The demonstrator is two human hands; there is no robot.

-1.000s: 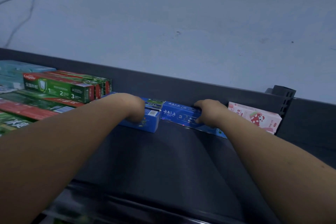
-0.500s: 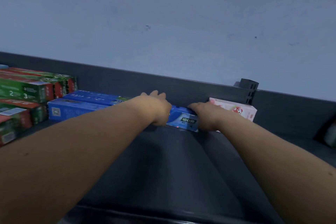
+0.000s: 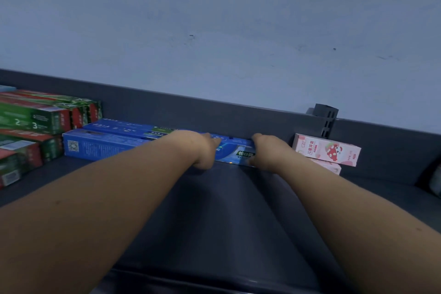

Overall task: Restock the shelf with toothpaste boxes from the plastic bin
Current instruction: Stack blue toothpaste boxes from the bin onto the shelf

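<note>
On the dark shelf (image 3: 214, 210) a light blue toothpaste box (image 3: 235, 151) lies lengthwise against the back rail. My left hand (image 3: 202, 149) grips its left part and my right hand (image 3: 266, 150) grips its right end, fingers curled over it. Two dark blue boxes (image 3: 102, 143) lie side by side to its left, the front one partly behind my left forearm. The plastic bin is out of view.
Stacked green-and-red toothpaste boxes (image 3: 35, 122) fill the shelf's left end. Two pink strawberry boxes (image 3: 327, 150) are stacked at the right, near a black upright bracket (image 3: 325, 119). A grey wall rises behind the rail. The shelf's front lip (image 3: 214, 281) runs along the bottom.
The view swung to the right, so the stacks slid left. My left hand left the dark blue box and joined my right hand on the light blue box by the rail.
</note>
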